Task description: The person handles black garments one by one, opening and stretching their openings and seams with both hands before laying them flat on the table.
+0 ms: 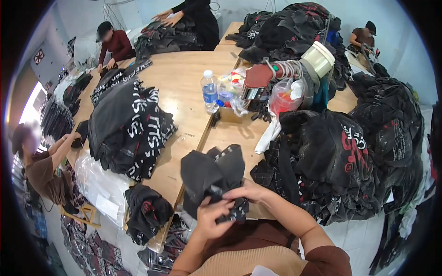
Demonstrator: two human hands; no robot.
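Note:
A bunched black garment (214,172) with bits of white lettering is held up in front of my body, over the near edge of the table. My left hand (214,217) grips its lower left side with curled fingers. On the lower right, my right hand (246,192) pinches the cloth, its fingertips close to the left hand. Folds hide the garment's exact kind and part of the fingers. To the left stands a tall stack of black garments (122,129) with white print. A mound of black garments (331,156) with red and white print lies to the right.
A water bottle (209,92), a pink plastic cup (282,97) and a cream bucket (317,60) stand mid-table (184,69). Clear plastic bags (99,177) and a dark bundle (147,211) lie at the left edge. Several people work around the tables, among garment piles.

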